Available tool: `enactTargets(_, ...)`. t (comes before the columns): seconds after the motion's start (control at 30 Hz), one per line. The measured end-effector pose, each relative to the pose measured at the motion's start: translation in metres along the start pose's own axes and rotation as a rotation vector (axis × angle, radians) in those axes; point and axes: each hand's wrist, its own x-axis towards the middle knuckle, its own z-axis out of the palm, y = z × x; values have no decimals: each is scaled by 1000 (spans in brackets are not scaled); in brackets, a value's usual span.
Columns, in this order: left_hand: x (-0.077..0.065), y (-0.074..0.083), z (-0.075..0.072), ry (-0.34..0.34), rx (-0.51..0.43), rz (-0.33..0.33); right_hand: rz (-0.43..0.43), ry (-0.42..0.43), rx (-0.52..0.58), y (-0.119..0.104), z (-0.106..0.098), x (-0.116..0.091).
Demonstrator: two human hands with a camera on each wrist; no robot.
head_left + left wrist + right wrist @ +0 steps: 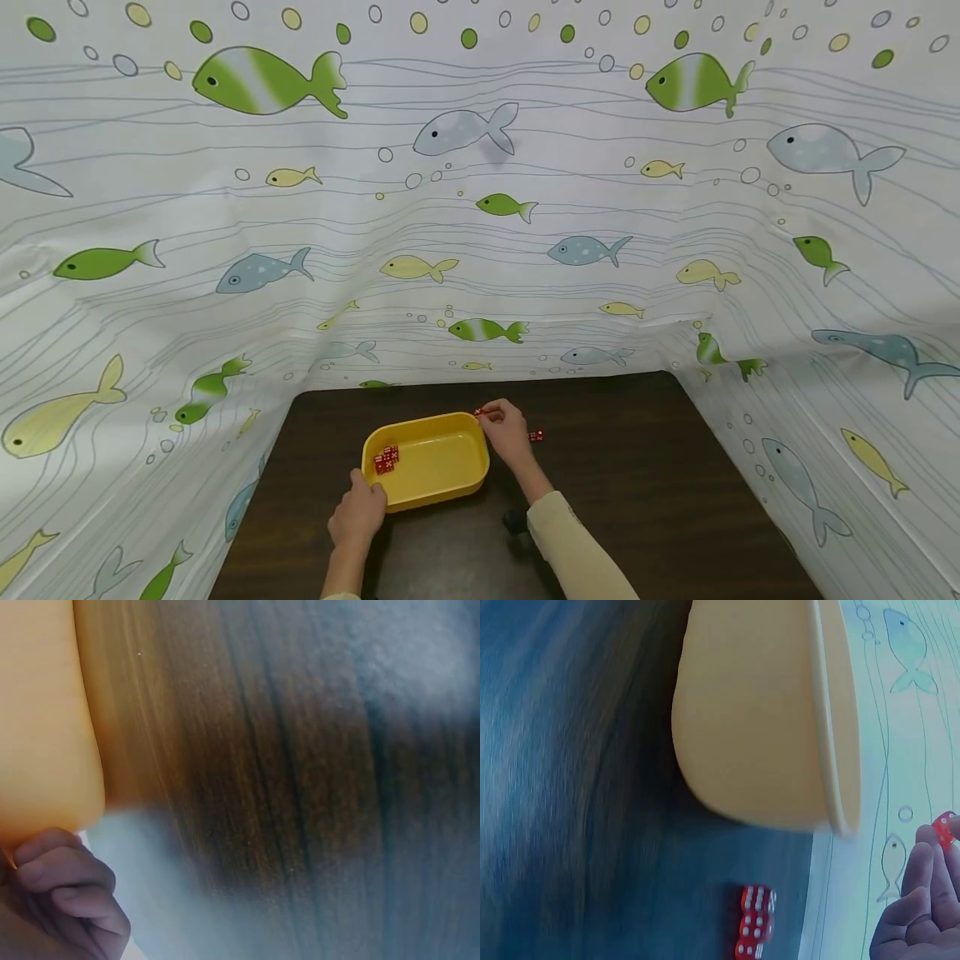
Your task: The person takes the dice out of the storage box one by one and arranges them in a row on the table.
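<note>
A yellow plastic tray (438, 490) has several red dice (386, 460) grouped at its left end. My left hand (358, 510) grips the tray's near left corner, thumb at the rim; its curled fingers (75, 881) show against the tray's outer side in the left wrist view. Just off the tray's far right corner, my right hand (507, 432) pinches one red die (943, 829) with white pips between thumb and fingers. More red dice (756, 922) lie in a row on the table, to the right of the tray and partly behind the right hand in the head view.
The dark wood-grain table (645, 483) extends to both sides of the tray. A white fish-print sheet (480, 233) hangs behind it and along both sides. A small black object (515, 522) shows beside the right sleeve (573, 542).
</note>
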Motion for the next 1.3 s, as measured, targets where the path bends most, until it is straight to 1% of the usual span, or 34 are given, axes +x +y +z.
enactTargets(0.3,0,1,-1,16,-16,12,14,93,10,5,-33,9)
enactTargets(0.57,1,0,-3,19,-9,5,26,129,33,18,-60,14)
enactTargets(0.8,2,1,-2,15,-2,0,44,175,-12,31,-79,13)
enactTargets(1.07,2,0,0,10,-13,-12,98,187,-51,48,-93,9)
enactTargets(1.17,3,0,1,8,-16,-12,98,192,-96,55,-97,10)
enactTargets(1.23,3,0,1,7,-16,-12,108,192,-160,60,-101,10)
enactTargets(1.3,3,0,2,5,-15,-13,120,182,-254,65,-104,9)
